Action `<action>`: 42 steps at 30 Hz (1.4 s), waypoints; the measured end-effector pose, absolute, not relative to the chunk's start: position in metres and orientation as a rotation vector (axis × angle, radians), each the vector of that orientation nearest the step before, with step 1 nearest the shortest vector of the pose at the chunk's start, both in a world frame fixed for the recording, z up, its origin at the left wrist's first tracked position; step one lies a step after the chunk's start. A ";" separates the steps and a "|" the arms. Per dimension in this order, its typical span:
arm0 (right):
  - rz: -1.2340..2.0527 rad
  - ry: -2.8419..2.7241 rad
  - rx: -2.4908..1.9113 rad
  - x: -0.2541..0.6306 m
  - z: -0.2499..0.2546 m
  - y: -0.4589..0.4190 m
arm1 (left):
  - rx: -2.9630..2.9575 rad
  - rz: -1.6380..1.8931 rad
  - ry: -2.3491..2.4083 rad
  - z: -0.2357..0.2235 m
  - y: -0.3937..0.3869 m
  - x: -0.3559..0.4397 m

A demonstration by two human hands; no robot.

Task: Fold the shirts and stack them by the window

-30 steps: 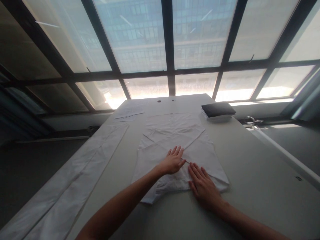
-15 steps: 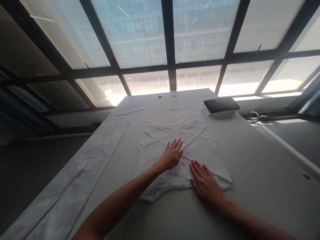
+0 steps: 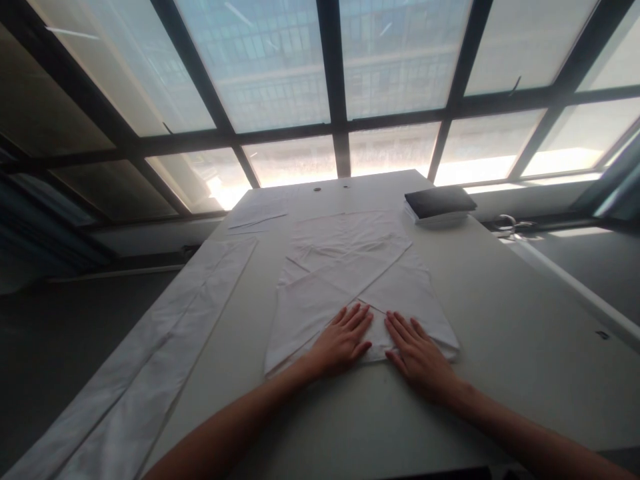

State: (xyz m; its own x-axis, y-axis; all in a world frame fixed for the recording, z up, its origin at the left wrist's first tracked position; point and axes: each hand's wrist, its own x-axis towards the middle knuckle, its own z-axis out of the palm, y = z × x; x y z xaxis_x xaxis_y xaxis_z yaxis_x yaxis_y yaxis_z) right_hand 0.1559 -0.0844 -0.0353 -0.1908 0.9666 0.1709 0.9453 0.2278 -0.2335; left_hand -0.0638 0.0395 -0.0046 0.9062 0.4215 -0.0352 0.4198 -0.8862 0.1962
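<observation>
A white garment [image 3: 320,287], perhaps a shirt, lies folded on the white table [image 3: 505,320], with crossing fold lines over its middle. My left hand [image 3: 343,341] rests flat on its near part, fingers stretched out and pointing away from me. Beside it, my right hand [image 3: 417,353] lies flat on the near right part of the cloth, its fingers also extended. A narrow gap of cloth shows between the two hands. Neither hand grips anything. Cloth under both palms is hidden.
A long folded white cloth [image 3: 165,333] runs along the table's left edge. Sheets of paper [image 3: 260,210] lie at the far left. A dark-covered stack [image 3: 440,203], perhaps a book, sits at the far right. Large windows [image 3: 395,80] stand behind the table.
My left hand has moved toward me, from the garment's middle to its near edge. The near left part of the cloth now lies flatter. My right hand stays on the near right part.
</observation>
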 end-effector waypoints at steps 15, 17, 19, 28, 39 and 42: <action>0.216 -1.566 -1.835 0.210 -0.020 -0.093 | 2.775 -0.022 0.571 0.010 0.039 -0.055; 0.272 -1.414 -1.870 0.227 -0.014 -0.085 | 2.780 0.005 0.534 0.017 0.039 -0.045; 0.366 -1.283 -1.903 0.243 -0.009 -0.077 | 2.788 0.034 0.509 0.023 0.046 -0.033; 0.560 -1.108 -1.969 0.281 -0.003 -0.042 | 2.685 -0.047 0.899 0.021 0.151 0.024; 0.900 -0.853 -1.886 0.288 -0.002 -0.011 | 2.804 0.249 1.027 -0.022 0.190 0.034; 1.003 -0.816 -1.873 0.294 0.006 -0.001 | 2.808 0.240 1.007 -0.023 0.190 0.031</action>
State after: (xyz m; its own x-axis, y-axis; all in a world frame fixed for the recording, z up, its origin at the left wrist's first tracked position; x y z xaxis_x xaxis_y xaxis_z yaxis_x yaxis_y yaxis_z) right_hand 0.2935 -0.0008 0.0056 0.4684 0.8218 -0.3246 0.1508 -0.4363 -0.8871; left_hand 0.0312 0.1903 -0.0228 0.7619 0.6399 0.0999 0.6162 -0.7637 0.1925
